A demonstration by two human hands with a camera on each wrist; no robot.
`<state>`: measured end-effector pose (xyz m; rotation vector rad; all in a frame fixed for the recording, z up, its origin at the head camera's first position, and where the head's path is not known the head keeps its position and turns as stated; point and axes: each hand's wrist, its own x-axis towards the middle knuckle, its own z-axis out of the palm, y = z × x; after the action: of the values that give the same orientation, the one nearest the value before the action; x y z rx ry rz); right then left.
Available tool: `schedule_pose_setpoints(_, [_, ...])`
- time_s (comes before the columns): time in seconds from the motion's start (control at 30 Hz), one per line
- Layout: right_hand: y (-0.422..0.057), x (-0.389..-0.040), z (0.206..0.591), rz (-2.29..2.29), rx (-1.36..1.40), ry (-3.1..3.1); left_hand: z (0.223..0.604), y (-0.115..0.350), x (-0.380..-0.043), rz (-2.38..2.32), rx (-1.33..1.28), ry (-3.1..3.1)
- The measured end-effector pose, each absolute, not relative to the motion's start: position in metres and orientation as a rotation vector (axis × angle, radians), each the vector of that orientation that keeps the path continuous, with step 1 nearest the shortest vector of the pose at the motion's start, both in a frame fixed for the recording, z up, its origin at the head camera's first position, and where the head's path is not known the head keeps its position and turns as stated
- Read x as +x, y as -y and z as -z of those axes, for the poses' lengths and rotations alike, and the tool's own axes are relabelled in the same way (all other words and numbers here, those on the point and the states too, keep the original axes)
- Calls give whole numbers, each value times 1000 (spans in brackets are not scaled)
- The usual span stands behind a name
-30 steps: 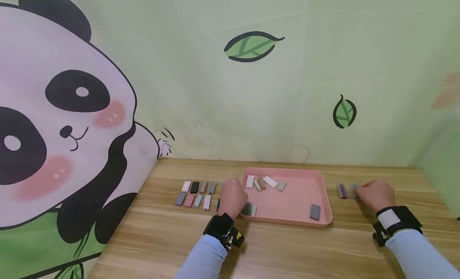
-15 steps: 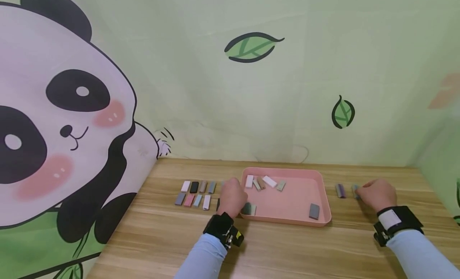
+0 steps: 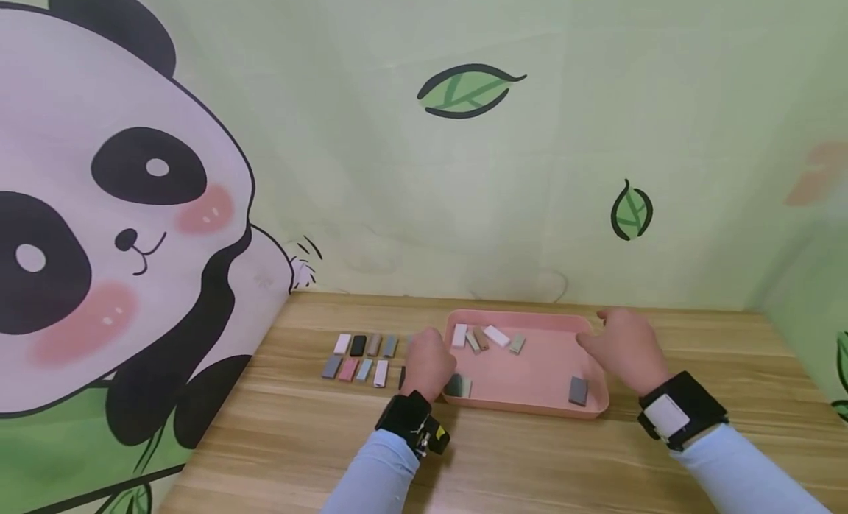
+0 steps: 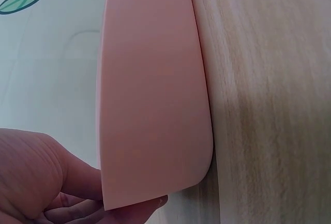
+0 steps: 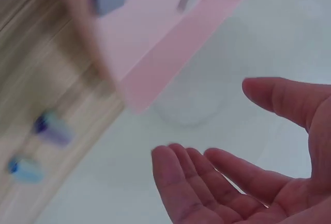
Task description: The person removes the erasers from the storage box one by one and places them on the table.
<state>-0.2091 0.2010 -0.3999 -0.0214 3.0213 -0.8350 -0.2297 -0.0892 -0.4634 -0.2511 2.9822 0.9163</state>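
My left hand [image 3: 429, 363] grips the left end of a pink tray [image 3: 523, 381]; in the left wrist view the thumb lies at the top edge of the tray wall [image 4: 150, 105] and the fingers curl below the corner. My right hand [image 3: 629, 352] is over the tray's right rim, holding nothing; in the right wrist view its thumb stands apart from loosely bent fingers [image 5: 168, 169]. Inside the tray are a dark grey block [image 3: 578, 390], a white block [image 3: 497, 336], a pale green block [image 3: 517, 343] and several others.
Left of the tray, small blocks lie in two rows, among them a black one [image 3: 358, 345] and a pink one [image 3: 348, 370]. On the table right of the tray lie a purple block [image 5: 54, 131] and a light blue one [image 5: 26, 169], hidden behind the right hand in the head view.
My right hand has left the light blue block on the right, moved left to the tray's right rim and spread its fingers. The left hand stays at the tray's left end.
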Motion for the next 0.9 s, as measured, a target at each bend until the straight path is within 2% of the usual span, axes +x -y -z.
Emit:
schedule_pose_setpoints(0.33, [-162,-197,416,787,-86,-2928,466,88,-231,-914,-289,-2956])
schedule_pose_setpoints(0.9, [-165,-198,443,679,-101,-2841,462,91,-230,-935,-273,-2956])
